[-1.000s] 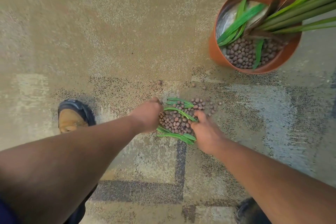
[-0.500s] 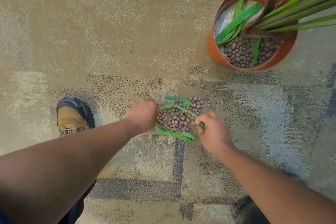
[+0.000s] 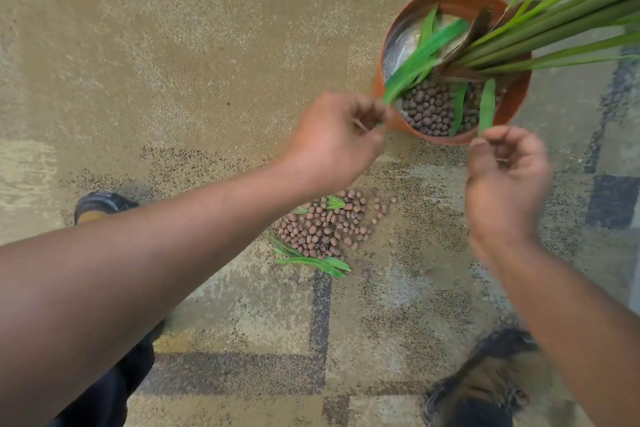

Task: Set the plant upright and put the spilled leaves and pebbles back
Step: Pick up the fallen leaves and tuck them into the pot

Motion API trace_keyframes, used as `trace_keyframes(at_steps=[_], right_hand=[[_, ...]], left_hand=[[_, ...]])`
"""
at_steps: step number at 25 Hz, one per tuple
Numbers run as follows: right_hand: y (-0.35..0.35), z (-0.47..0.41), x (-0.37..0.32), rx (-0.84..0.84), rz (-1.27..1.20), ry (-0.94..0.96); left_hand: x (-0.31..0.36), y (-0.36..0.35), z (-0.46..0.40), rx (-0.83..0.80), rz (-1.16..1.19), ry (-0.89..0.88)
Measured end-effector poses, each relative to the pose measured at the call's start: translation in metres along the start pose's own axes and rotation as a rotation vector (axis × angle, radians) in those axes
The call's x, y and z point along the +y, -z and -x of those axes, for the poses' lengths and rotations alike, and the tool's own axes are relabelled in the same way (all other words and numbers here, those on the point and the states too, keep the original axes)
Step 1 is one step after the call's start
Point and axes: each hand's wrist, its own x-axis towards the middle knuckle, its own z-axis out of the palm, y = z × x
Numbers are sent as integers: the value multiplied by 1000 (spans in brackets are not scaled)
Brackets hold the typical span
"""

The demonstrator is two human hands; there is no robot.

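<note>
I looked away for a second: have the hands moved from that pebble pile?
Yes. Both hands, left and right, have left the pebble pile on the floor and gone up to the pot, each holding a leaf.

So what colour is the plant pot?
The pot is orange-brown, terracotta-like; the head view shows it best.

Bare carpet lies open left of the pot; slanting plant stems crowd its right rim; spilled pebbles occupy the floor between both shoes.
</note>
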Motion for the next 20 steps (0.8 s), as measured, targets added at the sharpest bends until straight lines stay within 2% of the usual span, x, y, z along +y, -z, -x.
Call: trace_keyframes(at_steps=[4,8,12,14,15,18,20], right_hand=[[-8,-36,-7,52,-18,-184],[-3,-36,2,123,76,-231],[-5,-53,0,362,-9,-254],[-15,-64,-6,412,-53,-260],[-21,-67,-7,358,-16,-230],[-37,-61,-4,56,279,-120],[-36,-54,0,-14,354,-80]], left_hand=[[29,-25,-41,127,-108,-79],[26,-42,-65,12,-289,-118],[19,-41,-72,-19,-505,-257],[18,-37,-75,-80,-589,-286],[18,-35,-76,-115,-641,-281],[12,-31,-75,-160,-738,-256],[-2,-27,-67,-145,-751,-292]])
